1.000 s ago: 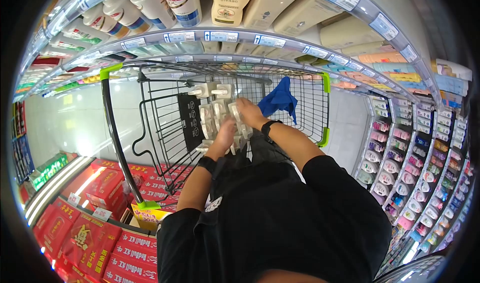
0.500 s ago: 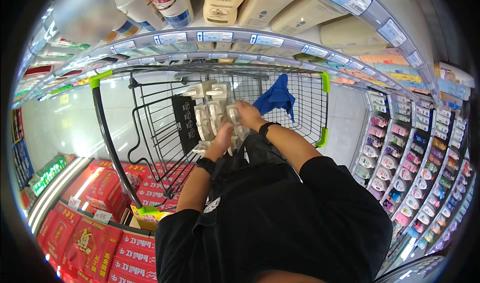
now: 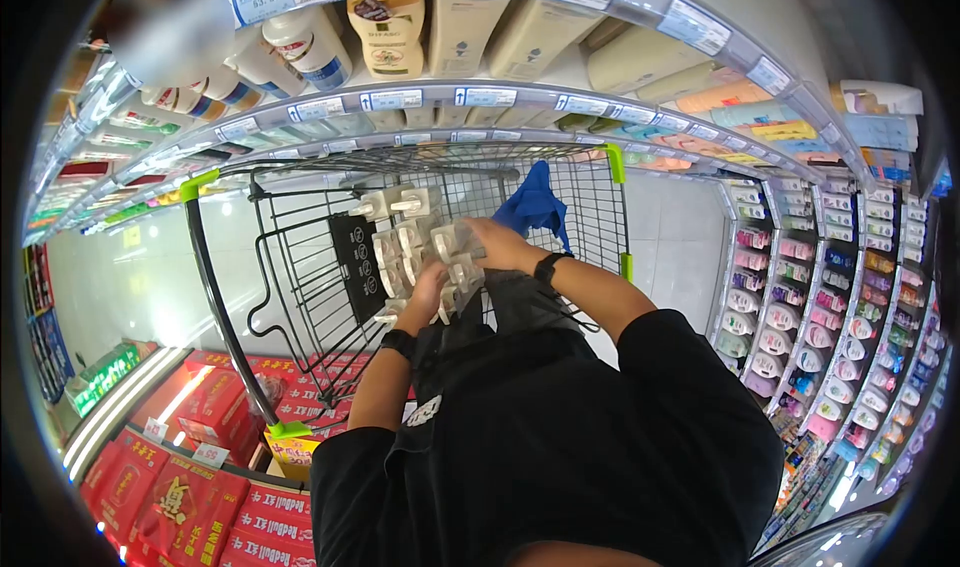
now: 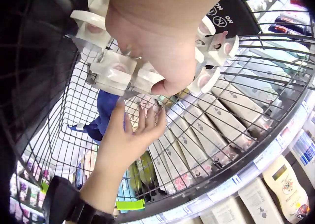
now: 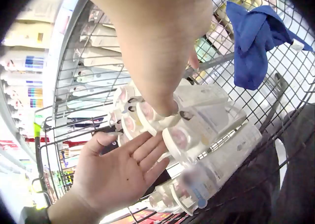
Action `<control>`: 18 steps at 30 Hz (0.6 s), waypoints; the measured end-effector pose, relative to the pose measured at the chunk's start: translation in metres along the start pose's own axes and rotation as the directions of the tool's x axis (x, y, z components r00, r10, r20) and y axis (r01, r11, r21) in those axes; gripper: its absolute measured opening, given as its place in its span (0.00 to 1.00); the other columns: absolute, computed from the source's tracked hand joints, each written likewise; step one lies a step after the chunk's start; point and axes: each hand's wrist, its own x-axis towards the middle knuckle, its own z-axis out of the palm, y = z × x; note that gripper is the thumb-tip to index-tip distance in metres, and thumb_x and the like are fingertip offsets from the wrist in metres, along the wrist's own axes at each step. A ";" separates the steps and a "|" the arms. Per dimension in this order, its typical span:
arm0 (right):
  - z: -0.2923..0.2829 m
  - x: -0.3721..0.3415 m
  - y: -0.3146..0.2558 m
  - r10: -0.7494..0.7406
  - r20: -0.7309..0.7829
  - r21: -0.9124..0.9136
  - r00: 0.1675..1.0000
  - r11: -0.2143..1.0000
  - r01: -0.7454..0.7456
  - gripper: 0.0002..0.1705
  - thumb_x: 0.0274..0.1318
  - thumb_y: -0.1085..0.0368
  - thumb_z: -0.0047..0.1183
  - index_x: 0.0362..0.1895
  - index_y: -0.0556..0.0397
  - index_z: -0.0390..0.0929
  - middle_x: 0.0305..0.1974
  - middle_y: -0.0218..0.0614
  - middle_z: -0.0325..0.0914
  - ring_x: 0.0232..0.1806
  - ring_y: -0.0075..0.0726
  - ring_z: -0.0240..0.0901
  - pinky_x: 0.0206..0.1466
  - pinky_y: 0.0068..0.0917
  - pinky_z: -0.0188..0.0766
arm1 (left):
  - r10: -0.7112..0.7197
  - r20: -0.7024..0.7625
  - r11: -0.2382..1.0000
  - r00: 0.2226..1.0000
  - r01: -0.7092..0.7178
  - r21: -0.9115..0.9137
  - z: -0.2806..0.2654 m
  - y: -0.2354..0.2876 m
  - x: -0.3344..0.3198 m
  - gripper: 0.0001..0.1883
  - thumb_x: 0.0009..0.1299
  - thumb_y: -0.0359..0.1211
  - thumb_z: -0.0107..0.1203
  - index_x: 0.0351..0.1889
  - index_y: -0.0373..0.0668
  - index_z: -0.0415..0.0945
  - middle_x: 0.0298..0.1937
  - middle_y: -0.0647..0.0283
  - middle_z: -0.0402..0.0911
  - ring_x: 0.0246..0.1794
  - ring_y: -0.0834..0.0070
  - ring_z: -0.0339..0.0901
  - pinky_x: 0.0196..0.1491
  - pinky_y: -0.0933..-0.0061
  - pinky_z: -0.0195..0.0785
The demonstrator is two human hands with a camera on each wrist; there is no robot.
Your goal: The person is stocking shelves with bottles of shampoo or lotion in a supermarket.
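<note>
Several white bottles with broad curved tops (image 5: 206,123) stand packed together inside a black wire shopping cart (image 3: 300,257). My left hand (image 3: 428,289) is on the near side of the group; the right wrist view shows its palm, with fingers extended against the white tops and the thumb apart. On the other side, my right hand (image 3: 500,247) touches the bottles; its fingers spread loosely beside them in the left wrist view. A blue cloth (image 3: 535,207) lies in the cart beyond my right hand.
Shelves of bottles and tubes (image 3: 460,32) with price labels run along the cart's far side. Red drink boxes (image 3: 190,512) are stacked at the lower left. Racks of small packaged goods (image 3: 830,337) stand on the right. A black sign panel (image 3: 355,267) hangs at the cart's handle end.
The head view has shifted, so the cart, bottles and blue cloth appear farther left and the upper shelf shows more. Both hands stay at the bottles with little change in pose.
</note>
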 end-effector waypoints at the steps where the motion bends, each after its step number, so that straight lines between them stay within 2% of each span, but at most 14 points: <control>1: -0.007 -0.011 0.005 0.008 -0.015 0.018 1.000 1.000 -0.007 0.45 0.40 0.61 0.62 0.63 0.54 0.54 0.55 0.51 0.64 0.59 0.56 0.61 0.59 0.42 0.63 | -0.001 -0.067 0.999 0.998 0.004 0.045 -0.007 -0.005 0.004 0.29 0.62 0.36 0.49 0.62 0.39 0.60 0.55 0.63 0.70 0.55 0.73 0.65 0.57 0.69 0.55; 2: -0.016 -0.023 0.011 0.035 -0.031 -0.032 0.999 0.999 -0.036 0.44 0.40 0.61 0.61 0.62 0.54 0.55 0.55 0.52 0.65 0.58 0.56 0.61 0.59 0.43 0.62 | 0.004 -0.135 0.996 0.991 0.008 0.090 -0.014 -0.010 0.008 0.27 0.62 0.37 0.50 0.61 0.40 0.63 0.57 0.61 0.69 0.57 0.70 0.64 0.58 0.69 0.55; 3: -0.026 -0.035 0.018 0.060 -0.051 -0.080 0.997 0.995 -0.064 0.42 0.41 0.61 0.60 0.62 0.54 0.55 0.54 0.52 0.66 0.58 0.57 0.61 0.59 0.44 0.60 | 0.049 -0.259 0.982 0.965 0.000 0.188 -0.016 -0.012 0.007 0.26 0.62 0.37 0.52 0.58 0.37 0.66 0.54 0.58 0.72 0.53 0.71 0.67 0.54 0.70 0.59; 6: -0.060 -0.075 0.040 0.087 -0.197 -0.221 0.977 0.966 -0.131 0.36 0.44 0.62 0.57 0.59 0.55 0.60 0.51 0.52 0.68 0.57 0.57 0.61 0.60 0.47 0.56 | 0.267 -0.451 0.950 0.852 -0.153 0.273 -0.019 -0.020 0.008 0.21 0.61 0.35 0.54 0.52 0.36 0.71 0.46 0.57 0.77 0.44 0.72 0.73 0.46 0.71 0.65; 7: -0.069 -0.089 0.047 0.030 -0.323 -0.291 0.946 0.948 -0.129 0.32 0.44 0.62 0.57 0.55 0.56 0.65 0.50 0.51 0.69 0.56 0.56 0.61 0.60 0.47 0.56 | 0.392 -0.509 0.906 0.767 -0.225 0.358 -0.008 -0.018 0.001 0.18 0.61 0.33 0.54 0.49 0.35 0.72 0.42 0.57 0.78 0.40 0.72 0.74 0.43 0.72 0.67; 8: -0.079 -0.103 0.056 0.024 -0.356 -0.320 0.934 0.936 -0.146 0.31 0.43 0.63 0.57 0.55 0.56 0.65 0.50 0.51 0.69 0.57 0.56 0.61 0.60 0.47 0.56 | 0.508 -0.548 0.850 0.665 -0.282 0.446 0.002 -0.017 -0.006 0.16 0.61 0.32 0.55 0.46 0.35 0.74 0.38 0.58 0.79 0.35 0.71 0.75 0.40 0.72 0.68; 9: -0.092 -0.116 0.063 0.018 -0.391 -0.347 0.920 0.923 -0.165 0.30 0.43 0.63 0.56 0.54 0.57 0.66 0.50 0.51 0.69 0.57 0.55 0.61 0.60 0.47 0.56 | 0.578 -0.581 0.807 0.573 -0.297 0.511 0.020 -0.013 -0.014 0.13 0.61 0.31 0.55 0.41 0.35 0.74 0.34 0.58 0.80 0.33 0.71 0.76 0.39 0.72 0.69; 11: -0.111 -0.139 0.075 0.039 -0.471 -0.345 0.881 0.911 -0.225 0.27 0.41 0.65 0.55 0.50 0.59 0.70 0.49 0.50 0.69 0.58 0.54 0.60 0.62 0.45 0.56 | 0.716 -0.577 0.685 0.393 -0.238 0.688 0.037 -0.015 -0.008 0.11 0.59 0.30 0.54 0.38 0.35 0.74 0.34 0.56 0.77 0.34 0.65 0.74 0.41 0.66 0.67; 13: -0.119 -0.159 0.093 -0.122 -0.434 -0.421 0.893 0.903 -0.081 0.26 0.40 0.65 0.56 0.48 0.58 0.70 0.49 0.47 0.69 0.60 0.52 0.59 0.63 0.43 0.57 | 0.820 -0.520 0.557 0.239 -0.128 0.820 0.072 -0.004 -0.013 0.11 0.56 0.27 0.52 0.37 0.34 0.72 0.37 0.52 0.70 0.38 0.58 0.67 0.45 0.60 0.62; 14: -0.122 -0.165 0.104 -0.208 -0.407 -0.457 0.889 0.890 -0.001 0.26 0.39 0.65 0.56 0.47 0.57 0.71 0.49 0.45 0.69 0.61 0.51 0.58 0.63 0.43 0.57 | 0.808 -0.563 0.585 0.173 -0.137 0.799 0.094 0.001 -0.017 0.12 0.56 0.26 0.50 0.39 0.34 0.70 0.40 0.50 0.66 0.41 0.57 0.65 0.47 0.60 0.60; 16: -0.130 -0.176 0.116 -0.283 -0.355 -0.427 0.891 0.897 0.115 0.24 0.39 0.65 0.56 0.45 0.58 0.72 0.48 0.44 0.69 0.61 0.51 0.58 0.64 0.42 0.57 | 0.799 -0.601 0.598 0.019 -0.123 0.792 0.114 -0.003 -0.002 0.13 0.56 0.27 0.50 0.40 0.33 0.69 0.42 0.49 0.65 0.42 0.57 0.64 0.48 0.61 0.59; 18: -0.141 -0.188 0.123 -0.352 -0.286 -0.416 0.891 0.883 0.215 0.22 0.39 0.64 0.56 0.43 0.58 0.73 0.47 0.43 0.70 0.61 0.50 0.59 0.64 0.42 0.57 | 0.865 -0.502 0.499 0.015 -0.130 0.857 0.134 -0.008 0.012 0.13 0.56 0.27 0.50 0.40 0.34 0.70 0.42 0.50 0.65 0.43 0.58 0.65 0.49 0.61 0.60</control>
